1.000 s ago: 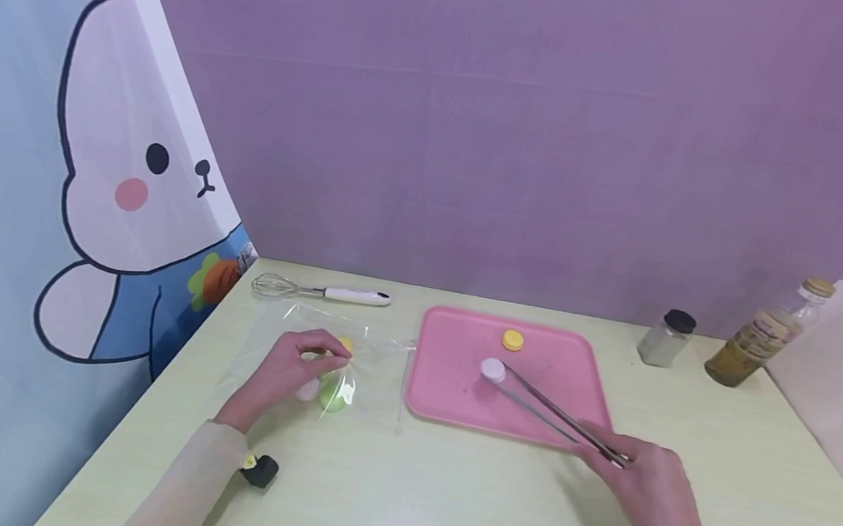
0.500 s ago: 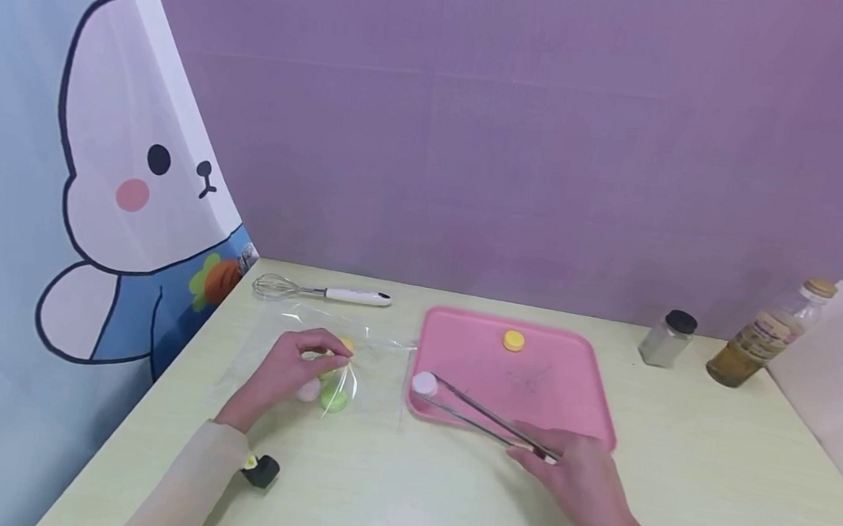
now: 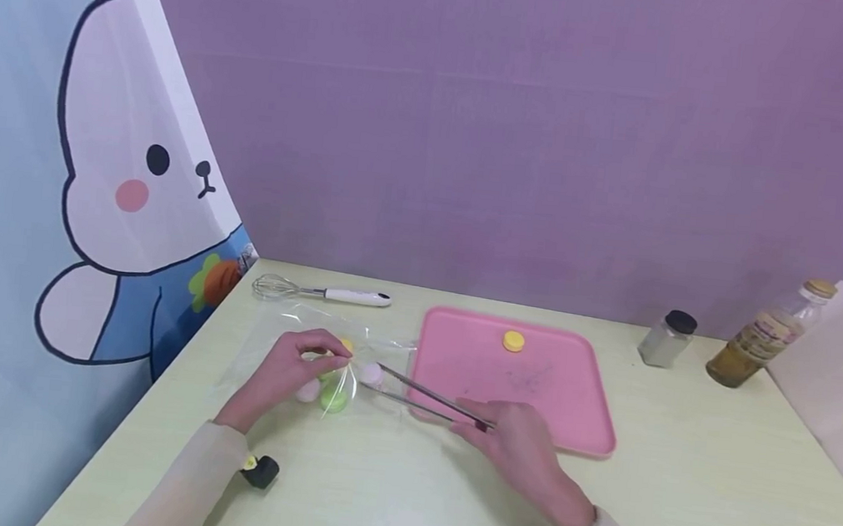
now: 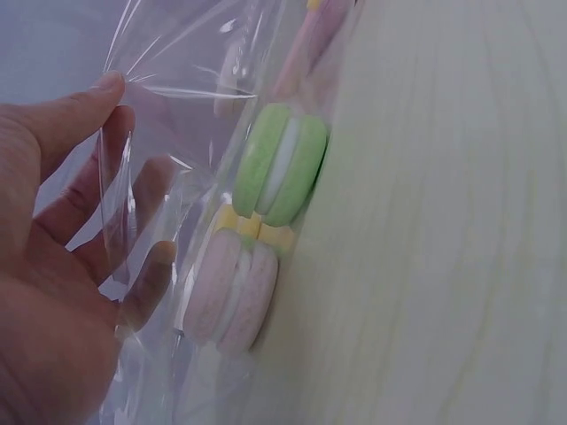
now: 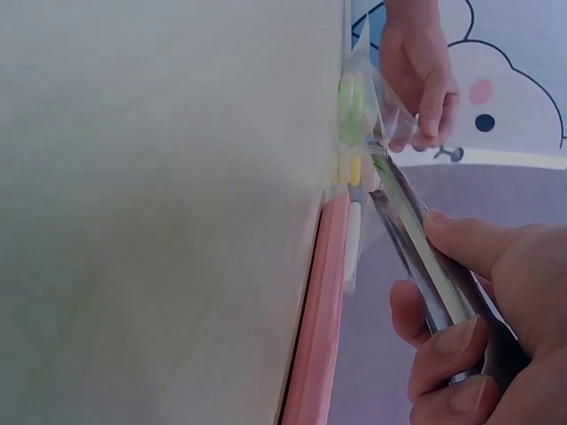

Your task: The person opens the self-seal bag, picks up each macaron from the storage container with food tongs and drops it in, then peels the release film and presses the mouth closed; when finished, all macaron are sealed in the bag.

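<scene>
My left hand [image 3: 290, 370] pinches the upper layer of a clear plastic bag [image 3: 277, 317] between thumb and fingertip, lifting it. Inside lie a green macaron [image 4: 280, 166], a pale pink macaron [image 4: 232, 290] and yellow ones partly hidden behind them. My right hand [image 3: 518, 447] grips metal tongs [image 3: 435, 400]. Between the tong tips is a pale lilac macaron [image 3: 371, 375], at the bag's right part, left of the pink tray [image 3: 567, 401]. Whether it is fully within the bag, I cannot tell. A yellow macaron [image 3: 513, 341] sits on the tray.
Behind the bag lies a whisk [image 3: 321, 292] with a white handle. At the back right stand a small black-lidded jar [image 3: 665, 341] and a corked bottle [image 3: 765, 335] of brown contents. A purple backdrop [image 3: 523, 138] rises behind the table.
My right hand has carried the lilac macaron in the tongs leftward, from over the tray to the bag. The left hand has stayed in place, holding the bag.
</scene>
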Available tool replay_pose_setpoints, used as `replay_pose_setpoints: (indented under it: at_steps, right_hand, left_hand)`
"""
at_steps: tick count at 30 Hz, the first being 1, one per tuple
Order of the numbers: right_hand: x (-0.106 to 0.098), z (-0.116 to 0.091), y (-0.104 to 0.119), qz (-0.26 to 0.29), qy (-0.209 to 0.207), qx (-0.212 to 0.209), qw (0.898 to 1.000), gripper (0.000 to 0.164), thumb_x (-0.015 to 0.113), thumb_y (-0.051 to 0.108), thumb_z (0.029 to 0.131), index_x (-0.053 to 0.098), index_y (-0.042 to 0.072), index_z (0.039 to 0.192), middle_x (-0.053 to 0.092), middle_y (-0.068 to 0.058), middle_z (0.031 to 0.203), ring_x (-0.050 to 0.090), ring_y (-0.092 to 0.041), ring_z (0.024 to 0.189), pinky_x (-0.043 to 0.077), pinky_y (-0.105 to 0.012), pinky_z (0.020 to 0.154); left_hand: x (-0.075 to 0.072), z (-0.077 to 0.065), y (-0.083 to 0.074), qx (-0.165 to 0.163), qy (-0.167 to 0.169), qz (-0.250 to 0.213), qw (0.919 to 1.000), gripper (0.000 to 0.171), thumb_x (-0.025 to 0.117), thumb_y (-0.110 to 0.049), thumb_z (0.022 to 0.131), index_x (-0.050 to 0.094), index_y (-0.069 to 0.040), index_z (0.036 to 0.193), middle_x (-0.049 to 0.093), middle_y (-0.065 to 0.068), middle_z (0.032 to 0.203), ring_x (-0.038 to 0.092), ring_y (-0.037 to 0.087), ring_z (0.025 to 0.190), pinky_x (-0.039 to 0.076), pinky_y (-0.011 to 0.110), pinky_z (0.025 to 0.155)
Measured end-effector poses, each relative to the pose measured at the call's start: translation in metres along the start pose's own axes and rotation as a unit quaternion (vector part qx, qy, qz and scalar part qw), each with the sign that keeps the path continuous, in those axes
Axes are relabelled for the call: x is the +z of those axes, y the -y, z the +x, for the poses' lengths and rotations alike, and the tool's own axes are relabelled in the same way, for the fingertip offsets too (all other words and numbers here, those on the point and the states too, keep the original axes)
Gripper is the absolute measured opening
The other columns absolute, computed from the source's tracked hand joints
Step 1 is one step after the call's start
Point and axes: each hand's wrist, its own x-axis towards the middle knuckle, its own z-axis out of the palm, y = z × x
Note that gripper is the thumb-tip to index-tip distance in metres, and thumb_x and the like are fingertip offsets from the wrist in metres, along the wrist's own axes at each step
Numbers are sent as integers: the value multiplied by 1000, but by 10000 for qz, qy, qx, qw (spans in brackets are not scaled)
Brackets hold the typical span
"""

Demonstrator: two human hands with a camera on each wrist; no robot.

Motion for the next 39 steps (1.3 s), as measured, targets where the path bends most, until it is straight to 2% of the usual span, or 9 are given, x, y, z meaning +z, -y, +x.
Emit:
replay_pose_setpoints:
  at_steps: [4, 7, 8, 12, 15, 21, 28, 35, 39]
  right_hand:
    - [7, 10, 6, 14, 128, -48, 9999, 34, 82, 34, 85, 79, 19, 115, 41, 17, 51, 25, 3, 48, 27, -19, 43]
    - [12, 16, 9, 143, 177, -43, 9997, 33, 82, 32, 85, 79, 20, 115, 42, 17, 51, 26, 3, 46, 27, -19, 41]
    - [13, 18, 10, 192, 170, -59, 9997, 32, 83, 32, 85, 79, 20, 114, 46, 18, 53, 26, 3, 46, 27, -20, 41]
    - [19, 24, 13, 298, 231, -35, 9993, 31, 82, 35, 85, 78, 24, 114, 51, 18, 55, 21, 4, 42, 26, -19, 37]
    - [22, 27, 15, 284, 307, 38, 9991, 30, 80, 37, 86, 78, 27, 115, 47, 18, 52, 20, 4, 40, 26, -19, 36]
    - [24, 29, 19, 247, 405, 130, 9988, 30, 80, 37, 87, 78, 26, 115, 42, 18, 50, 24, 2, 42, 28, -19, 37]
    - [26, 29, 19, 281, 462, 108, 9985, 28, 80, 35, 87, 79, 27, 114, 44, 15, 51, 21, 2, 42, 25, -17, 36]
    - [26, 29, 18, 344, 544, 94, 9979, 28, 80, 33, 87, 78, 28, 115, 59, 14, 62, 20, 3, 40, 26, -17, 35]
    - [25, 27, 15, 286, 577, 73, 9979, 30, 80, 33, 88, 77, 29, 117, 56, 15, 60, 20, 4, 40, 26, -17, 36]
  left_hand:
    - [0, 0, 1, -22, 5, 0, 10000, 9, 78, -14, 90, 80, -16, 99, 73, -5, 98, 65, 21, 101, 49, 51, 96]
    - [0, 1, 2, -67, 27, -9, 10000, 10, 78, -15, 91, 80, -14, 100, 73, -4, 99, 65, 21, 102, 48, 50, 97]
    - [0, 1, 2, -90, 28, -19, 10000, 10, 78, -15, 91, 79, -13, 100, 73, -4, 99, 65, 21, 102, 48, 50, 97]
    - [0, 0, 1, -142, 22, -74, 9999, 10, 78, -16, 90, 79, -12, 100, 73, -3, 99, 64, 22, 103, 47, 51, 98]
    - [-1, -1, 0, -151, 15, -103, 9998, 10, 78, -15, 90, 80, -13, 100, 73, -2, 100, 64, 23, 103, 46, 51, 98]
    - [-1, -1, -1, -168, 27, -113, 9998, 14, 78, -16, 90, 79, -8, 102, 73, -2, 101, 64, 22, 103, 46, 51, 98]
    - [-1, 0, 0, -166, 49, -111, 9998, 13, 78, -17, 90, 79, -10, 101, 73, -2, 100, 64, 22, 103, 46, 51, 98]
    - [-1, 0, 1, -140, 45, -68, 9999, 12, 78, -17, 91, 79, -10, 101, 73, -3, 100, 64, 22, 103, 46, 51, 98]
    - [-1, 0, 0, -116, 75, -80, 9999, 12, 77, -17, 91, 79, -10, 101, 73, -4, 100, 64, 22, 104, 47, 51, 98]
